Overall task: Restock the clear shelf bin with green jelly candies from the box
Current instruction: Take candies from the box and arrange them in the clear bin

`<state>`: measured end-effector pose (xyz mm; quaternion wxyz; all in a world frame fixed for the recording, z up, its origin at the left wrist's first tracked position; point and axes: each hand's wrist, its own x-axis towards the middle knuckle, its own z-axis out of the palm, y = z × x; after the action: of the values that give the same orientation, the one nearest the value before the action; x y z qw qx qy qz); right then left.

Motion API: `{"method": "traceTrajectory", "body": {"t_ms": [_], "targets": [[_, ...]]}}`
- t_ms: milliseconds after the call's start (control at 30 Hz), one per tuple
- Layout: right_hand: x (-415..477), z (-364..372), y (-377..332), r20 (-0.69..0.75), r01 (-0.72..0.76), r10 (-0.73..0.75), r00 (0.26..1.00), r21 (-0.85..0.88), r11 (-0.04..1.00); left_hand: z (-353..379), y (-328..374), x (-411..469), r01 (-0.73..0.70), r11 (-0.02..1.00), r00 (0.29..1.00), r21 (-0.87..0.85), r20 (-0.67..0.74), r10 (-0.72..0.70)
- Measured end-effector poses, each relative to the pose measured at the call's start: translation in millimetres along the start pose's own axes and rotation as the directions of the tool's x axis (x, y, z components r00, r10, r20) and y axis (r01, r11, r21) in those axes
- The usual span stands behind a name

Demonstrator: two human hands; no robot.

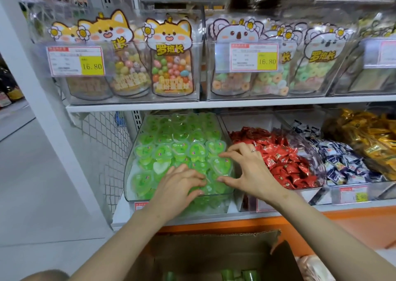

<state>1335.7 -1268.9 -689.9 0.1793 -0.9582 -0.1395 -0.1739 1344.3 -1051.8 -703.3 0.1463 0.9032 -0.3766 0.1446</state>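
The clear shelf bin [131,165] on the lower shelf is heaped with heart-shaped green jelly candies [171,143]. My left hand [179,184] rests on the front of the pile, fingers curled down onto the jellies. Just to its right, my right hand [246,171] hovers over the pile's right front corner, thumb and fingers spread around a jelly. Neither hand clearly holds one. The open cardboard box [214,252] sits below my arms, with a few green jellies [242,275] visible at its bottom.
Right of the green bin are bins of red-wrapped candies [280,156], blue-and-white candies [342,160] and yellow-wrapped candies [368,137]. The upper shelf [137,107] carries clear bins of bagged sweets with price tags. An orange shelf base [351,218] runs below; the aisle floor lies left.
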Motion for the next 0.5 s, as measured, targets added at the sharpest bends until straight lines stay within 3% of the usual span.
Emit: {"method": "traceTrajectory", "body": {"t_ms": [167, 500], "targets": [[-2.7, 0.9, 1.1, -0.045, 0.005, -0.003, 0.999, 0.041, 0.999, 3.1, -5.5, 5.8, -0.001, 1.000, 0.999, 0.010, -0.044, 0.001], [-0.9, 3.3, -3.5, -0.068, -0.025, 0.032, 0.997, 0.095, 0.995, 2.1, -8.8, 9.4, 0.055, 0.998, 0.993, -0.017, 0.106, -0.053]]}}
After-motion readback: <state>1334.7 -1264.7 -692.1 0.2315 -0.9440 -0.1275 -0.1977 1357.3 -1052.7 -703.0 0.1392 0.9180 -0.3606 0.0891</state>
